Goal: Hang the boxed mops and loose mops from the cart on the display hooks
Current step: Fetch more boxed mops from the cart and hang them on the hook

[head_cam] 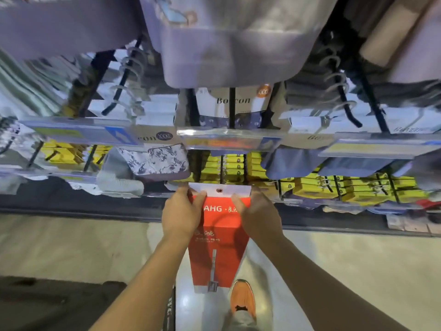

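Red boxed mop (214,254) | top between fingers (199,195) — left hand (181,211) | right hand (259,213)

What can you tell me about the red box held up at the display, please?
The red box is long and narrow, apparently cardboard, with white AHG lettering, a printed mop picture and a white band at its foot. Its white top tab has one round hole. It is held upright, the left hand and right hand gripping its upper corners, the tab in front of yellow boxes.

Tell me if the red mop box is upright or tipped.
Upright: red mop box stands vertical, hang tab uppermost, left hand and right hand gripping its top.
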The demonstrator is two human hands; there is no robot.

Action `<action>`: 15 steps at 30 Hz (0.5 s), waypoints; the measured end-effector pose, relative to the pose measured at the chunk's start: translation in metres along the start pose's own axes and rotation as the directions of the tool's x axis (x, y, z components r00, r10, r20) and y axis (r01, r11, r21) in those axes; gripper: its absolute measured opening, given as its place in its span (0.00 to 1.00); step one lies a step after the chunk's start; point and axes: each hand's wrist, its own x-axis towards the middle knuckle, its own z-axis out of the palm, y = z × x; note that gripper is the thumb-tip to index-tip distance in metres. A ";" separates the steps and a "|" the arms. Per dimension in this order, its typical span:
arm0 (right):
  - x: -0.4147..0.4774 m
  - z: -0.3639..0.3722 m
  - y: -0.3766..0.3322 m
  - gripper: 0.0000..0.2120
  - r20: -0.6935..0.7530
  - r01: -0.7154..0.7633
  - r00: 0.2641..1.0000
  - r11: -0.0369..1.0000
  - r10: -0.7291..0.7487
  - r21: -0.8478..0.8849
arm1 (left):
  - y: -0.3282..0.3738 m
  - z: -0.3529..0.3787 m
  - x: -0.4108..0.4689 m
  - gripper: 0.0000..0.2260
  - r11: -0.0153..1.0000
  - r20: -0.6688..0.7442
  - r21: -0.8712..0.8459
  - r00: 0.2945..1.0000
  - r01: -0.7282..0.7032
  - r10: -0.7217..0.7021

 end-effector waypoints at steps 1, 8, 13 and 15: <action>0.001 0.003 0.002 0.20 -0.003 -0.020 1.000 0.999 0.020 0.036 | -0.002 0.002 0.000 0.15 1.000 -0.021 -0.028 1.000 0.002 -0.002; -0.024 0.006 0.019 0.10 -0.076 0.006 0.997 0.989 0.005 0.145 | -0.019 0.009 -0.032 0.07 0.850 0.025 -0.516 0.994 0.100 -0.102; -0.068 0.010 0.041 0.10 -0.162 0.046 0.987 0.963 -0.002 0.265 | -0.036 0.014 -0.074 0.04 0.751 0.100 -0.643 0.989 0.150 -0.112; -0.094 0.011 0.050 0.12 -0.196 0.056 0.981 0.953 0.003 0.297 | -0.044 0.014 -0.096 0.05 0.758 0.086 -0.639 0.991 0.131 -0.100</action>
